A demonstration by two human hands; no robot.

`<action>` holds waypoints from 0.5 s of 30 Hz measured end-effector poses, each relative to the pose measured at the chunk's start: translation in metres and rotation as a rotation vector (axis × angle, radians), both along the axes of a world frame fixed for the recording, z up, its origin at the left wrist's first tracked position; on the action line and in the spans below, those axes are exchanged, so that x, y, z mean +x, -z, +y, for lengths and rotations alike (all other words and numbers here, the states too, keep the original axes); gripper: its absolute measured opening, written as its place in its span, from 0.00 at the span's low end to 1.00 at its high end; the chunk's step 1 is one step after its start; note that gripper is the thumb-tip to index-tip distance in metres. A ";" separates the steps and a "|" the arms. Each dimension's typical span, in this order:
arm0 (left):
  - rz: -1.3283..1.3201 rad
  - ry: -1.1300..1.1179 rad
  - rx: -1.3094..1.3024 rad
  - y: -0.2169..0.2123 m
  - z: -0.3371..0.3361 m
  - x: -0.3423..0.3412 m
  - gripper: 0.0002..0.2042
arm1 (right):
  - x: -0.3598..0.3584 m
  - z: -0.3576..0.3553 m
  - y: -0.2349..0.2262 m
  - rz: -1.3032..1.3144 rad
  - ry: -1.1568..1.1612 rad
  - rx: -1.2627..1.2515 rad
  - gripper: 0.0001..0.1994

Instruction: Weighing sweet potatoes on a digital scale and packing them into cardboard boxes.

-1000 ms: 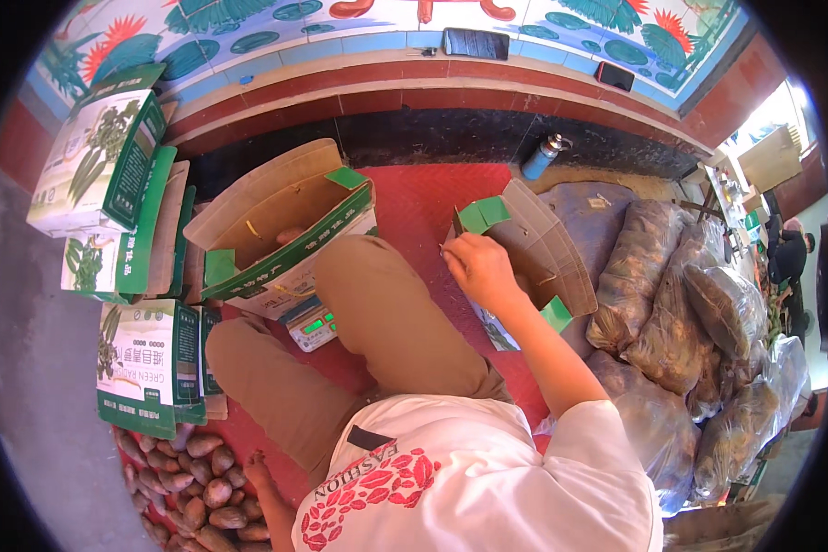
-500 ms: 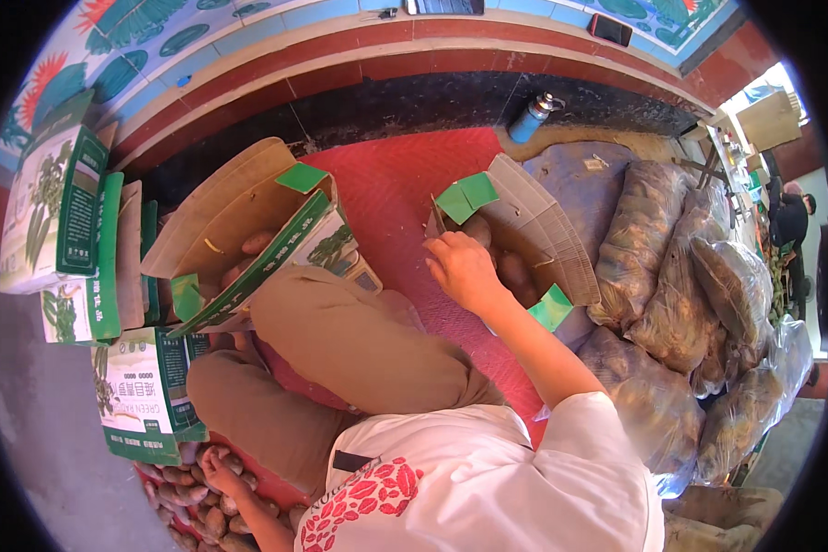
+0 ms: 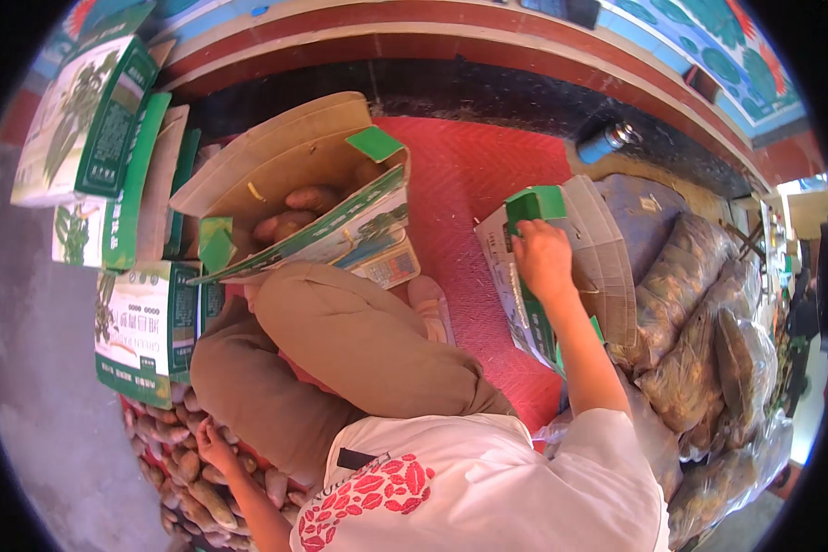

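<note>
On my left, printed cartons [image 3: 83, 120] stand stacked, and just near of them spreads the pile of brown tubers [image 3: 189, 465] along the edge of the grey floor [image 3: 41, 368]. My left hand [image 3: 214, 446] is the nearer one by far: it sits at the pile's right side, most of the tubers lying left and near of it, their long axes pointing in mixed directions. Its fingers look bent, but I can't tell whether they have hold of a tuber. Right of it the folded legs [image 3: 359, 327] come between that hand and the middle box [image 3: 363, 219], whose long side slants from near left to far right, with a few tubers inside. Room for moving shows as a strip of red mat [image 3: 465, 175] between this box and the right box [image 3: 612, 253], which runs roughly far to near. My right hand [image 3: 545, 258] is at the right box's left rim, fingers partly curled beside a green flap [image 3: 535, 204]; I can't tell if they grip anything. Filled plastic bags [image 3: 685, 285] bound that side.
</note>
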State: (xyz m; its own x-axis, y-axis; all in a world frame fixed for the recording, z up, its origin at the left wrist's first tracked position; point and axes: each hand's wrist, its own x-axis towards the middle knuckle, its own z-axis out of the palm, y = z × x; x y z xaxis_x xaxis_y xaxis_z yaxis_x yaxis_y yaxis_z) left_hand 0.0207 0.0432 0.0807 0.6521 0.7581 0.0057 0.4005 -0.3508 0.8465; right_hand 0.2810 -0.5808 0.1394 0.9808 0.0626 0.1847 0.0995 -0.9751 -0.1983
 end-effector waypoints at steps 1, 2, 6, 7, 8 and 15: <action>0.000 -0.028 0.005 0.006 0.004 -0.008 0.08 | 0.004 0.000 -0.001 0.000 -0.028 0.005 0.09; 0.041 -0.052 -0.011 0.012 0.006 -0.011 0.08 | 0.008 0.001 -0.001 0.000 -0.013 -0.009 0.09; 0.112 0.008 0.249 0.002 -0.031 -0.007 0.08 | 0.023 0.020 -0.005 0.123 -0.051 -0.105 0.11; 0.179 -0.024 0.199 0.005 -0.026 -0.013 0.07 | 0.028 0.029 -0.008 0.212 -0.049 -0.183 0.11; 0.239 -0.059 0.140 0.017 -0.020 -0.021 0.07 | 0.032 0.036 -0.010 0.199 -0.083 -0.217 0.11; 0.211 -0.120 0.053 0.050 -0.049 -0.042 0.07 | 0.060 0.055 -0.014 0.153 -0.259 -0.423 0.15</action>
